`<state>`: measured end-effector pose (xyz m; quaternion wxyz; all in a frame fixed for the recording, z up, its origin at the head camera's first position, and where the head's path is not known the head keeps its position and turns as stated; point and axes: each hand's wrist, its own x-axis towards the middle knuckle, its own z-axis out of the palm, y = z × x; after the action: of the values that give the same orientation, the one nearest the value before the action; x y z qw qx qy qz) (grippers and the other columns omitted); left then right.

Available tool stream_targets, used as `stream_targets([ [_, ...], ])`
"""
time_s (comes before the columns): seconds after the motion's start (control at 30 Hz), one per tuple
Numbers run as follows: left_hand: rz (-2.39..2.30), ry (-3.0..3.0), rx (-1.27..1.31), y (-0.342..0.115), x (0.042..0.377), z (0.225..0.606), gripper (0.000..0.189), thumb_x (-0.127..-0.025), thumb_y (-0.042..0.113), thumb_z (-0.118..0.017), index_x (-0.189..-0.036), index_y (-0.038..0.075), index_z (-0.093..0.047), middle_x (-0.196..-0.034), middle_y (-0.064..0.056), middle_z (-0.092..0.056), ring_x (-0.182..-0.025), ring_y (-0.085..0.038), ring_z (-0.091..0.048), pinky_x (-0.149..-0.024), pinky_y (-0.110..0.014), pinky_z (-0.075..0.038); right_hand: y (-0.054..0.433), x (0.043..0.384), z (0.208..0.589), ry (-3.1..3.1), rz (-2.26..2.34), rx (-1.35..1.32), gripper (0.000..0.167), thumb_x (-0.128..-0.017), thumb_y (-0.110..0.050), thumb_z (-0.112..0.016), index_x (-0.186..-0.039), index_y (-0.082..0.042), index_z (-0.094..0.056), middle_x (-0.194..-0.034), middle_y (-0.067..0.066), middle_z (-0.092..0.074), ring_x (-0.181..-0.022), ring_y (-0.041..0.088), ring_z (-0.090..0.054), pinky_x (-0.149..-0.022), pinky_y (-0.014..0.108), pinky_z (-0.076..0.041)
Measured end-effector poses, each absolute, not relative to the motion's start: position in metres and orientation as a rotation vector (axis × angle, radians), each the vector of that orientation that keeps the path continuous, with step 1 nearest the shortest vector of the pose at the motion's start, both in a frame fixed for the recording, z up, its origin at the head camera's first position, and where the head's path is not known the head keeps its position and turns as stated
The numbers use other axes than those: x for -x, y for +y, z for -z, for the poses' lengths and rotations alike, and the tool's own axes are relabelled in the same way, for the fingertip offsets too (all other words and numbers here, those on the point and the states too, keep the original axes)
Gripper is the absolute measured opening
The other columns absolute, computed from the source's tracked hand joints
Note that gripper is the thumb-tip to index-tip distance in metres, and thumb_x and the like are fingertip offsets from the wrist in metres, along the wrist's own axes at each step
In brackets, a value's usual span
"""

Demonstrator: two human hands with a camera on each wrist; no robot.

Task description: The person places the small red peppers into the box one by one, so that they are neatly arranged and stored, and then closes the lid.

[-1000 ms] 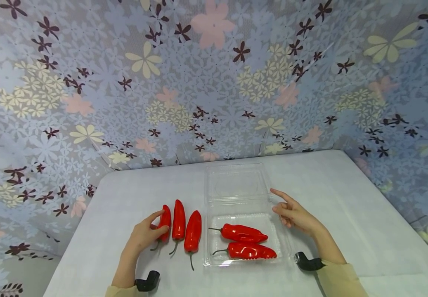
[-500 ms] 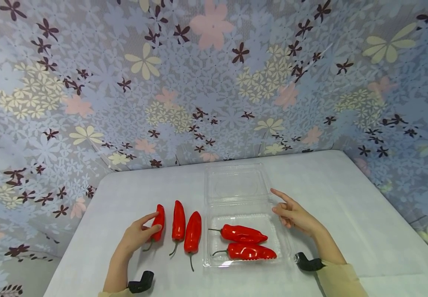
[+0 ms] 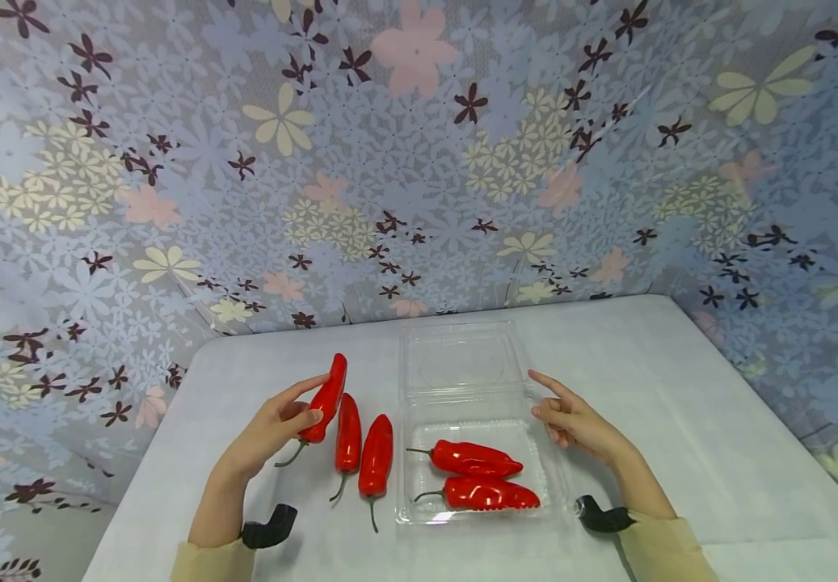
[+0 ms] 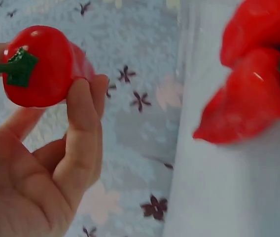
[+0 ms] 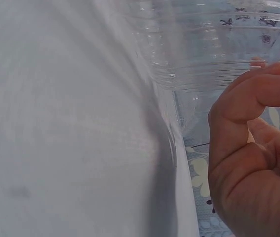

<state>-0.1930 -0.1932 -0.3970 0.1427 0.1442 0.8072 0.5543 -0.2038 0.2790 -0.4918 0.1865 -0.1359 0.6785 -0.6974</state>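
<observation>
A red pepper [image 3: 327, 400] is left of centre in the head view, tilted tip-up toward the upper right, pinched between the thumb and fingers of the left hand [image 3: 269, 430]; in the left wrist view it fills the upper left, stem end foremost. A flowered backdrop [image 3: 419, 186] takes the upper half of the head frame and meets the far edge of the white tabletop [image 3: 629, 347], whose sides slant outward to the lower left and the right. The cloth runs widest from the right hand toward the right edge; a narrower strip lies between the left arm and the left edge. At lower centre a clear plastic box [image 3: 429, 428] lies opened flat, its lid [image 3: 462, 356] on the backdrop side. The right hand [image 3: 586, 424] is at the box's right side, index finger stretched toward the lid's corner, the others loosely bent and nothing seen in its grasp; whether it touches the plastic cannot be told. Between the pinched pepper and the box stand in the way two loose peppers, one nearer the hand [image 3: 348, 436], one just beside the box's left rim [image 3: 376, 457]. Two packed peppers [image 3: 475, 458] lie crosswise inside, stems leftward.
</observation>
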Motion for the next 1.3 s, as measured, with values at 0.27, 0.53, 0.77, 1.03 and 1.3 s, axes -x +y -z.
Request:
stream_targets([
  [0.27, -1.617, 2.251, -0.654, -0.162, 0.212, 0.372, 0.053, -0.093, 0.011, -0.056, -0.143, 0.019, -0.041, -0.114, -0.018, -0.056, -0.096, -0.035, -0.057, -0.078, -0.045, -0.051, 0.28, 0.204, 0.492, 1.899, 1.976, 0.38, 0.071, -0.097, -0.01, -0.053, -0.151, -0.007, -0.007, -0.07, 0.0, -0.046, -0.048, 0.006, -0.045, -0.045, 0.017, -0.039],
  [0.53, -1.562, 2.193, -0.737, -0.12, 0.231, 0.363, 0.052, -0.094, 0.011, -0.056, -0.142, 0.021, -0.042, -0.111, -0.016, -0.056, -0.091, -0.031, -0.06, -0.077, -0.045, -0.052, 0.281, 0.204, 0.492, 1.9, 1.969, 0.381, 0.071, -0.097, -0.011, -0.053, -0.151, -0.007, -0.007, -0.07, 0.0, -0.046, -0.048, 0.006, -0.045, -0.046, 0.017, -0.04],
  [0.77, -1.35, 2.146, -0.901, -0.081, 0.244, 0.375, 0.052, -0.093, 0.012, -0.055, -0.142, 0.023, -0.043, -0.109, -0.01, -0.058, -0.09, -0.025, -0.059, -0.075, -0.041, -0.052, 0.283, 0.204, 0.493, 1.901, 1.968, 0.397, 0.07, -0.097, -0.01, -0.052, -0.151, -0.007, -0.007, -0.071, 0.001, -0.045, -0.048, 0.006, -0.044, -0.046, 0.017, -0.039],
  [1.03, -1.065, 2.126, -0.983, -0.044, 0.246, 0.397, 0.048, -0.093, 0.018, -0.057, -0.138, 0.03, -0.048, -0.109, -0.001, -0.057, -0.092, -0.016, -0.055, -0.073, -0.031, -0.049, 0.281, 0.204, 0.491, 1.896, 1.965, 0.36, 0.071, -0.097, -0.012, -0.053, -0.152, -0.009, -0.008, -0.07, 0.0, -0.045, -0.048, 0.006, -0.044, -0.045, 0.017, -0.038],
  [1.3, -0.882, 2.127, -1.1, -0.021, 0.24, 0.413, 0.05, -0.091, 0.015, -0.06, -0.139, 0.028, -0.05, -0.129, 0.005, -0.053, -0.104, -0.01, -0.049, -0.08, -0.023, -0.048, 0.28, 0.202, 0.491, 1.888, 1.963, 0.334, 0.071, -0.097, -0.012, -0.053, -0.152, -0.01, -0.008, -0.07, -0.001, -0.046, -0.047, 0.006, -0.045, -0.044, 0.016, -0.039],
])
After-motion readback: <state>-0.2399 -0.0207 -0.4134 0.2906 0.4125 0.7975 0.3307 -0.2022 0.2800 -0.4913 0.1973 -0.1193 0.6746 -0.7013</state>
